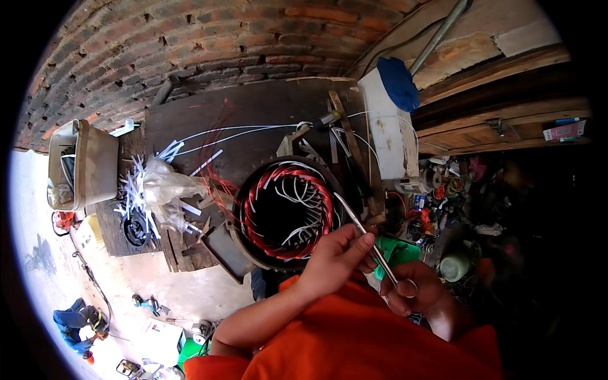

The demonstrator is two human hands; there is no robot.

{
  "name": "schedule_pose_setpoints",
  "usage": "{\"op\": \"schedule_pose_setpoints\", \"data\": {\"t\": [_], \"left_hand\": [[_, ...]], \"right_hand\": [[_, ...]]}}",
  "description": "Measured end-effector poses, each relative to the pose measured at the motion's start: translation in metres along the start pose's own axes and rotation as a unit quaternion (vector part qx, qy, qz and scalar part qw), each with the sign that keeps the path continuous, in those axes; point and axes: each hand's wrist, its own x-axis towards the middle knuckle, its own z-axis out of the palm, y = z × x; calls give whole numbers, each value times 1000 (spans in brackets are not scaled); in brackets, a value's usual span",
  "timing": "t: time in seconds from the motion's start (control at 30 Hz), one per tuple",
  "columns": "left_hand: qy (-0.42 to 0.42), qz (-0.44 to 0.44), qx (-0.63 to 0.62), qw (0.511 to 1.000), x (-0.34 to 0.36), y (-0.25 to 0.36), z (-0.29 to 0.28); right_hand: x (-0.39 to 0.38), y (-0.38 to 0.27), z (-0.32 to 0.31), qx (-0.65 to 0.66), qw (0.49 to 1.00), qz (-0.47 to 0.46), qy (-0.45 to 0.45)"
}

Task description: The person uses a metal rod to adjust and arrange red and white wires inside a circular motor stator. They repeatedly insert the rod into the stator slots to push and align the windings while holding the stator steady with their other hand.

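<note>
In front of me a round motor stator (256,198) lies with its bore facing up. Red copper windings ring the bore, and white strips and sleeves stick out between the coils. My left hand (342,252) is closed on the shaft of a pair of long curved metal forceps (380,256), thumb and fingers pinching it. My right hand (423,290) is closed round the ring handles at the lower end. The curved tip points up and left, next to the stator's right rim. Whether the jaws hold anything is too small to tell.
A dark workbench (190,123) carries white strips (136,196), a clear plastic bag (168,183), loose red wires and a hammer (329,118). A beige bucket (98,164) stands left, a white block (386,126) right. Clutter fills the right side. Another person (79,323) crouches lower left.
</note>
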Motion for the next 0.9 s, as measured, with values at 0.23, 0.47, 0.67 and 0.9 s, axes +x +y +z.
{"op": "schedule_pose_setpoints", "data": {"t": [0.23, 0.47, 0.67, 0.9], "left_hand": [[-5, -9, -57, 998, 3, 2, -16], [-3, -5, -105, 994, 6, -3, -25], [1, -22, -139, 990, 5, 3, -28], [-8, -21, -174, 984, 5, 1, -33]], "right_hand": [[12, -29, 39, 28, 994, 38, 98], [23, -28, 49, 65, 990, 37, 120], [31, -30, 66, 69, 984, 40, 161], [33, -30, 70, 31, 985, 42, 164]]}}
